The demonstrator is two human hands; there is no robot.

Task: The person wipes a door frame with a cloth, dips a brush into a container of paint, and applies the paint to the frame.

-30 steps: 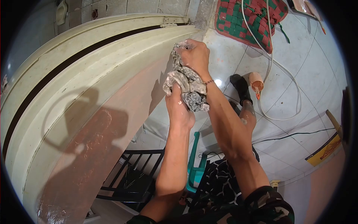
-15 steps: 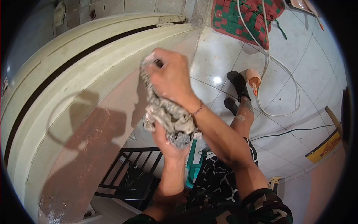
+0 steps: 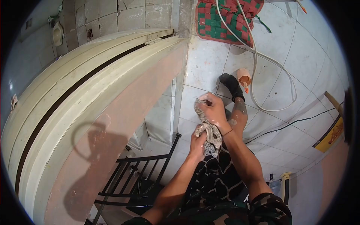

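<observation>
A grimy, crumpled grey-beige rag (image 3: 212, 135) is bunched between my two hands, in front of my lap. My left hand (image 3: 197, 144) is closed round its lower part, and a grey wad hangs out below the fist. Higher up, my right hand (image 3: 214, 112) grips the other end, with a strip of the cloth showing along its left side. Pale smears mark the skin of the right hand, and a thin bracelet circles that wrist.
A cream door frame (image 3: 93, 63) and pinkish wall (image 3: 123, 101) stand at left. Black metal rails (image 3: 150, 159) are below. On the tiles lie an orange cup (image 3: 243, 76), a pale cable (image 3: 294, 88), and a red-green woven mat (image 3: 223, 22). A yellow-black packet (image 3: 330, 137) is at right.
Both hands have come down and closer to my body, holding the rag. They are now away from the wall, over my lap. The view has shifted.
</observation>
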